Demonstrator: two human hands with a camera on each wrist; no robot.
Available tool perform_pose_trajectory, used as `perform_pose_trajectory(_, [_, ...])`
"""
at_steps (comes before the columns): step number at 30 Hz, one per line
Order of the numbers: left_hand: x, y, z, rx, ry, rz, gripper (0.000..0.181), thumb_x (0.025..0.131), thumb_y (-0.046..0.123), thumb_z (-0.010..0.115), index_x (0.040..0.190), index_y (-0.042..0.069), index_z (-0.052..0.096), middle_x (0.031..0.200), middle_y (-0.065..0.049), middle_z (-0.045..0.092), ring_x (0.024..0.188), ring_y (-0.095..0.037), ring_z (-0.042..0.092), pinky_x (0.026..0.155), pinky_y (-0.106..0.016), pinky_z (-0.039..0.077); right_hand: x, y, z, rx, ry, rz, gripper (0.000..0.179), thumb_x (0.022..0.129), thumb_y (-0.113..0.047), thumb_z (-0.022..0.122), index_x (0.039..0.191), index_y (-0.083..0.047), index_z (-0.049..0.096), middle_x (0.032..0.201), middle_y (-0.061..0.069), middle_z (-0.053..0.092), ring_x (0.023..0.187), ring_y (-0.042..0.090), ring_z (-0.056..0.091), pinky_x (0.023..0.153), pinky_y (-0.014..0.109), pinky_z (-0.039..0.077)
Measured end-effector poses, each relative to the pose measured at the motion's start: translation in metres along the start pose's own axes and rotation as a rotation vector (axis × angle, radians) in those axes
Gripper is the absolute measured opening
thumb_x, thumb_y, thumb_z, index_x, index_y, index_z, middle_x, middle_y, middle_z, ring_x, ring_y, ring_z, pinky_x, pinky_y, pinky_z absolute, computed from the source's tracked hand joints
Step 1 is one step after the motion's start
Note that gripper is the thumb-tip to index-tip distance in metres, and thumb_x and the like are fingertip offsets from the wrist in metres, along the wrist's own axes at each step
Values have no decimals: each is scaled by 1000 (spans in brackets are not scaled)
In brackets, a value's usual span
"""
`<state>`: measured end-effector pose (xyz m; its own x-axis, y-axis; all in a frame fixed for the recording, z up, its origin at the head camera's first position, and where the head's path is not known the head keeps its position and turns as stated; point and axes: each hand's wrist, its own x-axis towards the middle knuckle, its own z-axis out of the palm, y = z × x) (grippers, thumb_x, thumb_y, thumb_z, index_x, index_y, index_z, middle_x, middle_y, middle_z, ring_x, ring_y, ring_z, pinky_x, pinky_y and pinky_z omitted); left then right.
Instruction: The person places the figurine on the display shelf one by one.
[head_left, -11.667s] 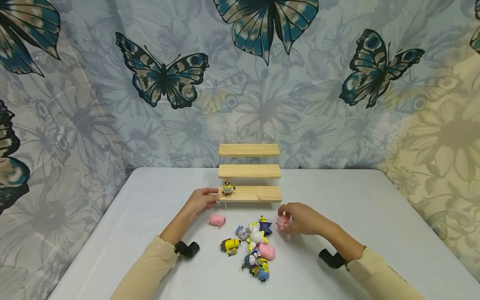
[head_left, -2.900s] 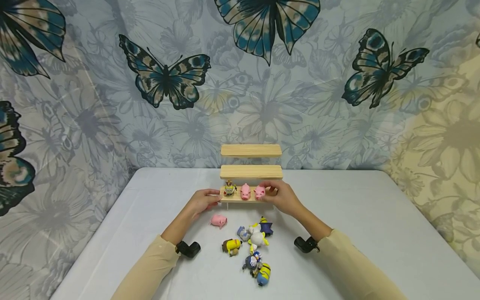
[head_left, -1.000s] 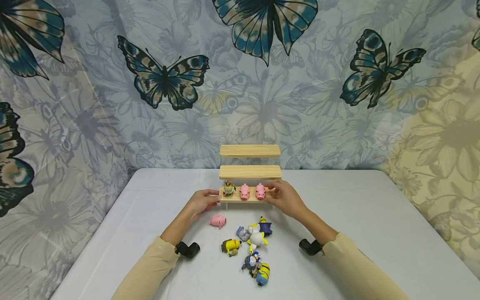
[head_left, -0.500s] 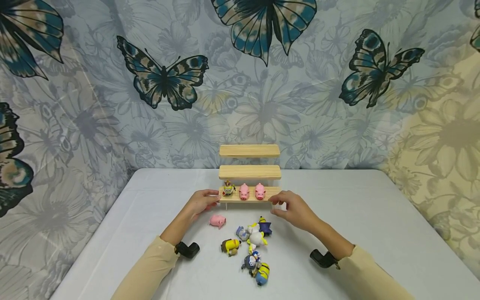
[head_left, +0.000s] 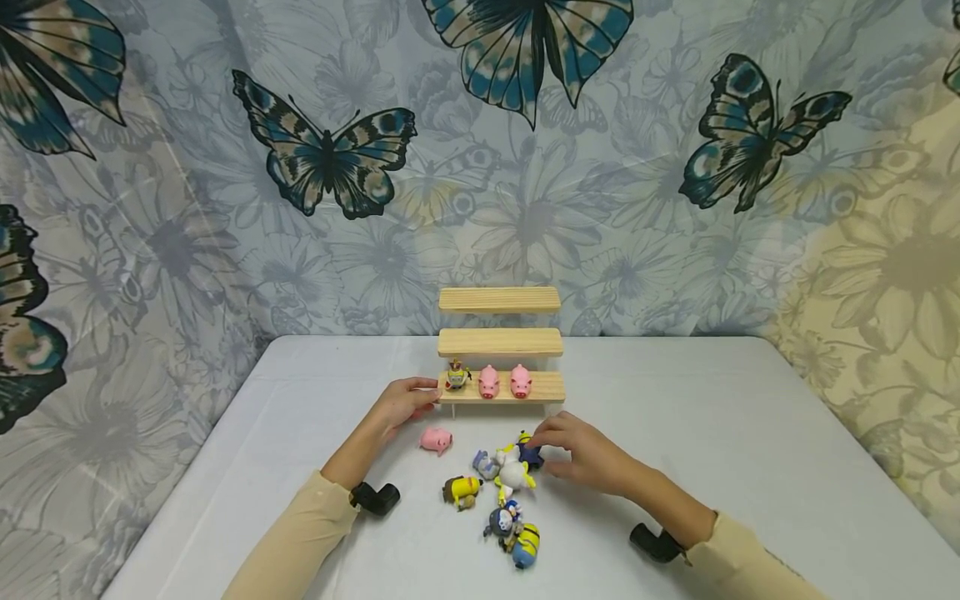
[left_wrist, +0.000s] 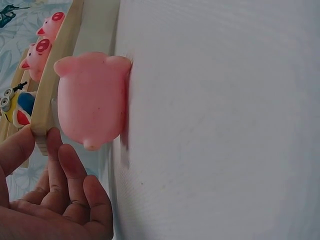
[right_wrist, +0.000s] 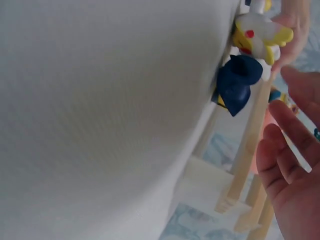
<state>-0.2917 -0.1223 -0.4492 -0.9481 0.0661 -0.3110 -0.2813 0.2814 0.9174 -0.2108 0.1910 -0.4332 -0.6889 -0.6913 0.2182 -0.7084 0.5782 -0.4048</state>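
Observation:
My left hand (head_left: pixel 403 403) grips the left end of the wooden display stand's lowest step (head_left: pixel 525 388); the left wrist view shows thumb and fingers pinching the board's corner (left_wrist: pixel 44 131). On that step stand a crowned minion figure (head_left: pixel 455 377) and two pink toy pigs (head_left: pixel 489 382). My right hand (head_left: pixel 588 454) hovers with spread fingers beside a minion figure in a dark blue cape (head_left: pixel 532 455). In the right wrist view a gap shows between the fingers (right_wrist: pixel 287 117) and the caped figure (right_wrist: pixel 237 82).
A third pink pig (head_left: pixel 436 440) lies left of the pile. White-and-yellow figures (head_left: pixel 514 477), a grey-blue one (head_left: pixel 485 465), a brown-and-yellow one (head_left: pixel 461 492), a dark one (head_left: pixel 501 522) and a blue-and-yellow minion (head_left: pixel 527 547) lie on the white table (head_left: pixel 675 417). The stand's upper steps (head_left: pixel 499 342) rise behind.
Two pink pigs have come onto the lowest step, the second placed by my right hand. That hand has let go and moved down to the caped figure. My left hand has stayed on the stand.

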Motion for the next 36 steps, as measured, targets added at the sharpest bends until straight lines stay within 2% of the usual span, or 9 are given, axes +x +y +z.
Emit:
perform_pose_trajectory(7, [1, -1, 0, -7, -4, 6, 40, 91, 21, 68, 127, 4, 62, 88, 3, 68, 81, -12, 61, 70, -25, 45, 0, -5, 5, -40, -72, -73, 30, 82, -17, 77, 111, -19, 71, 113, -5, 64, 106, 14, 54, 90, 32, 50])
perform_pose_trajectory(19, [0, 0, -1, 7, -1, 13, 41, 91, 22, 68, 128, 3, 62, 87, 3, 69, 82, -12, 62, 69, -25, 44, 2, -10, 9, -75, -100, -105, 27, 83, -16, 77, 108, -24, 71, 112, -7, 62, 103, 11, 53, 88, 30, 50])
perform_pose_trajectory(29, [0, -1, 0, 12, -3, 4, 40, 92, 22, 66, 128, 4, 62, 91, 1, 69, 83, -12, 61, 70, -26, 44, 5, -18, 9, -153, -124, -138, 28, 81, -12, 78, 105, -25, 72, 108, -5, 63, 99, 11, 53, 82, 27, 51])
perform_pose_trajectory(36, [1, -1, -1, 3, -10, 1, 41, 92, 22, 66, 129, 4, 61, 92, 1, 69, 84, -12, 61, 71, -26, 45, 6, -21, 8, -184, -118, -186, 20, 81, -17, 79, 99, -25, 76, 104, -6, 64, 96, 10, 53, 80, 25, 50])
